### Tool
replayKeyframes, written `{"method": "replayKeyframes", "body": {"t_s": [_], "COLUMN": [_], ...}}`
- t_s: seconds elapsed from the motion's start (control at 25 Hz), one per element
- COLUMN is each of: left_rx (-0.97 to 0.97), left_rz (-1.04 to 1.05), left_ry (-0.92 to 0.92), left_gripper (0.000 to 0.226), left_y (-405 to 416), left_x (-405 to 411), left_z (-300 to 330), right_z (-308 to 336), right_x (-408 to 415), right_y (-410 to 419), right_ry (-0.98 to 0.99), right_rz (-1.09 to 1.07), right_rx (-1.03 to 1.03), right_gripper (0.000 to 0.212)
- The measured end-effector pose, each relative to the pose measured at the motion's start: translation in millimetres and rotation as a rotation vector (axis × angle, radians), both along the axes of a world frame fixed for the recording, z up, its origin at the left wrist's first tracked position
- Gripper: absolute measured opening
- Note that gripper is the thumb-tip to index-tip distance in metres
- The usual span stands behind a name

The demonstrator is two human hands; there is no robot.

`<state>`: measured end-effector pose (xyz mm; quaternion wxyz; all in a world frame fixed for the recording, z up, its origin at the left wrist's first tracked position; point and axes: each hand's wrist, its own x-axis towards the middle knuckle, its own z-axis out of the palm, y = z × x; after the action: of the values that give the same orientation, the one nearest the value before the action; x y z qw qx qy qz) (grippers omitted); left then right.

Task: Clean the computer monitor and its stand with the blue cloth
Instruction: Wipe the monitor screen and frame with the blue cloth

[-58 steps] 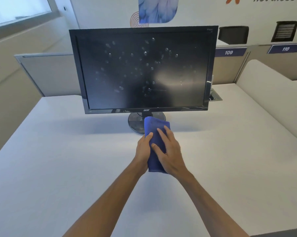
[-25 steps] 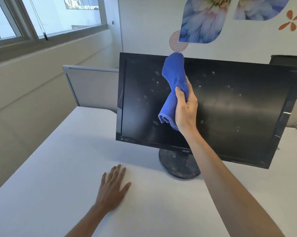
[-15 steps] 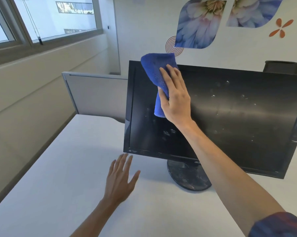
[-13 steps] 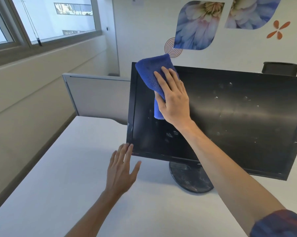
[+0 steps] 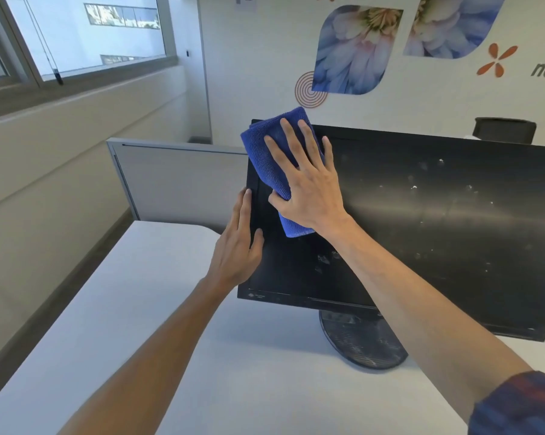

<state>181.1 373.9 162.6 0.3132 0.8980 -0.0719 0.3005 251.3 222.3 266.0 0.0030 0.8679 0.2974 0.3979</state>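
the left hand lies at the left edge of the flat black plastic computer monitor, its straight fingers running up along the bezel and its thumb laid against the front of the frame, so it presses and steadies rather than clasps. just to the right of those fingers, the right hand is spread flat, its fingers pressing the folded blue microfibre cloth against the upper left corner of the screen; the cloth spills out above the fingertips and below the heel of the palm. the cloth looks soft, light and limp, best worked under a flat palm as it is now, while the monitor seems a stiff, fairly light panel that could tip or swivel on its neck, so bracing it by the frame and not the glass looks wise. to the right of the fingers, pale spots dot the dark screen, and below the wrist sits the round dusty black stand base on the white desk. counted: one monitor, one stand, one cloth, two hands.
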Motion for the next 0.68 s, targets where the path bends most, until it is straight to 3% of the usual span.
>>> {"method": "replayKeyframes", "body": {"t_s": [0.4,0.68], "left_rx": [0.033,0.207], "left_rz": [-0.028,-0.008], "left_ry": [-0.003,0.012], "left_gripper": [0.083,0.066], "left_y": [1,22], "left_x": [-4,-20], "left_z": [-7,-37], "right_z": [-49,-134], "right_x": [-15,-53], "right_y": [-13,-50], "right_ry": [0.073,0.123], "right_rz": [0.023,0.128], "right_rx": [-0.088,-0.358], "right_gripper": [0.075,0.075]}}
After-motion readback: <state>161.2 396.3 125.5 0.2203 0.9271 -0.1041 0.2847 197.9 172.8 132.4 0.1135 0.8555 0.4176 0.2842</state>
